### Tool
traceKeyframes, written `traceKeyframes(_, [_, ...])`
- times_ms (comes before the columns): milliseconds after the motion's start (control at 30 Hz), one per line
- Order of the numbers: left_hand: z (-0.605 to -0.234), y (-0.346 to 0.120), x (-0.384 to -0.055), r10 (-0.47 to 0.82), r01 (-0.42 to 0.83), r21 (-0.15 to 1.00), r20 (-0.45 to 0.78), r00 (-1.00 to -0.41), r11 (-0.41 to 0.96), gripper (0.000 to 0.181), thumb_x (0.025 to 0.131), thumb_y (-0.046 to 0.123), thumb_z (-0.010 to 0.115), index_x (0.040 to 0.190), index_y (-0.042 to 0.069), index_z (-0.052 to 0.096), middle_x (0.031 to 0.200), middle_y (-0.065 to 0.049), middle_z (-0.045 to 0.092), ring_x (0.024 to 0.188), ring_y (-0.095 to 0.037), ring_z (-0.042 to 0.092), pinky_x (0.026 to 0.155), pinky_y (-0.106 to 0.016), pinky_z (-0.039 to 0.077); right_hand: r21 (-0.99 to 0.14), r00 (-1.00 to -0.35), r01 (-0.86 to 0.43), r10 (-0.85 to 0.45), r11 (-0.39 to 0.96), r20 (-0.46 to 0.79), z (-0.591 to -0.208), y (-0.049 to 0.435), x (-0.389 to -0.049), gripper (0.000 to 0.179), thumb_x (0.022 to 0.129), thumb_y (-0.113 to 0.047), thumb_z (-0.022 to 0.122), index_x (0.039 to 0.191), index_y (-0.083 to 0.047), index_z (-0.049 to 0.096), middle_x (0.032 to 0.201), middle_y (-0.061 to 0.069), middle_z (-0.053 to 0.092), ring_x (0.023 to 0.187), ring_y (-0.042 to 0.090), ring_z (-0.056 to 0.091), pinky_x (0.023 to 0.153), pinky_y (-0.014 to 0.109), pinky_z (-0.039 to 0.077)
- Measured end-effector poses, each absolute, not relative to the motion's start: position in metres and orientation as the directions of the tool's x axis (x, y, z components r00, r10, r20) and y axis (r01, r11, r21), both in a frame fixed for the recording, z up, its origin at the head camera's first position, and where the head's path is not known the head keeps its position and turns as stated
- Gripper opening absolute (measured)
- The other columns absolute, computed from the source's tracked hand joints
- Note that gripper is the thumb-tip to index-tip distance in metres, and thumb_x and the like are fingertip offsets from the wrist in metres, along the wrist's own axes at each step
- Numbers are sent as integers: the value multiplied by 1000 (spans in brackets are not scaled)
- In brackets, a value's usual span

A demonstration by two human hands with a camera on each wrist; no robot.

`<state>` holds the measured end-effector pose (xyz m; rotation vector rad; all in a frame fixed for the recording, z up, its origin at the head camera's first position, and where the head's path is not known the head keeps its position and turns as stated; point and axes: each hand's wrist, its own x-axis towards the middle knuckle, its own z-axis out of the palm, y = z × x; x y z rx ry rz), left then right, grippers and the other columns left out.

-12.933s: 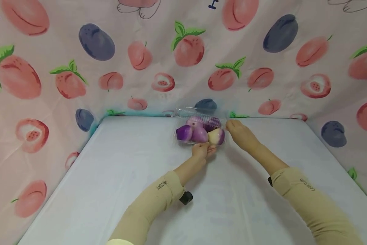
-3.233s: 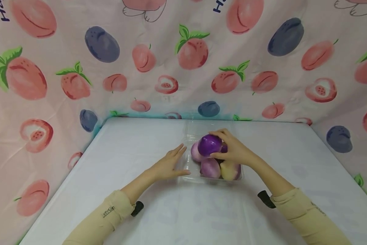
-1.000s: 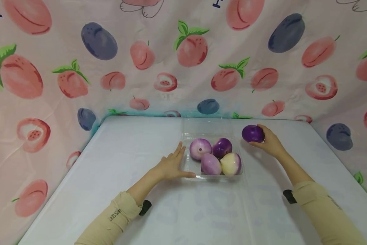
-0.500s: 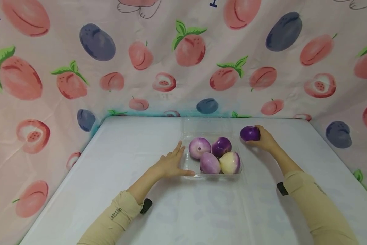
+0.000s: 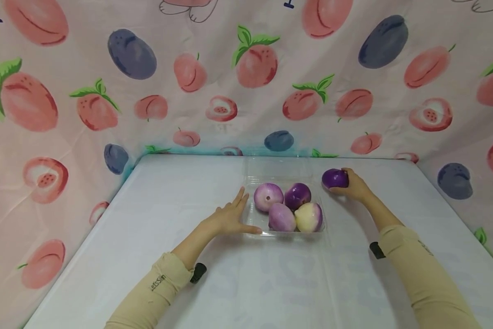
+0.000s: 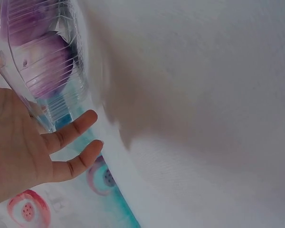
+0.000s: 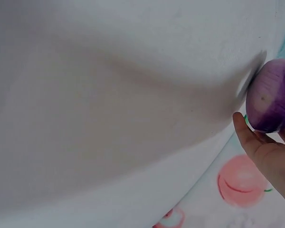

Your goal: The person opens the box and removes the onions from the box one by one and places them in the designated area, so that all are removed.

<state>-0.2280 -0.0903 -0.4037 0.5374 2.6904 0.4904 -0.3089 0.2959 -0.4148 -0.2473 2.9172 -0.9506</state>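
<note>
A clear plastic clamshell box (image 5: pixel 257 225) stands toward the back of the table, its lid (image 5: pixel 277 168) folded back behind it. Inside lie several purple onions: a pale one (image 5: pixel 268 197) at back left, a dark one (image 5: pixel 298 196) at back right, a mauve one (image 5: pixel 282 217) and a cream-and-purple one (image 5: pixel 309 217) in front. My left hand (image 5: pixel 226 221), fingers spread and straight, rests against the box's left side. To the right of the box, my right hand (image 5: pixel 355 186) holds a dark purple onion (image 5: pixel 333 178) at the tabletop, the thumb in front; the right wrist view shows its paler end.
A white cloth covers the table (image 5: pixel 271 283). A peach-patterned cloth (image 5: pixel 205 41) hangs close behind the back edge and along both sides. The raised lid reaches almost to that back cloth.
Since the earliest frame, the box was opened and drawn nearer. My right hand lifted the dark onion out and brought it down to the right; the last half second shows almost no movement.
</note>
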Motion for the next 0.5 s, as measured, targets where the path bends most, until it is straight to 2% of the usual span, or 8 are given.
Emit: traceKeyframes(500, [-403,-90,-228,433,308,405,-265,-862,861,115,73,70,63,153,12,3,159,-2,-16,135,-45,32,103,-70,23,-588,-983,-156,-181,794,16,-416,292,-315,86,82,-21,68,139,19,17,136,46,26,126,58,30,105,63,26])
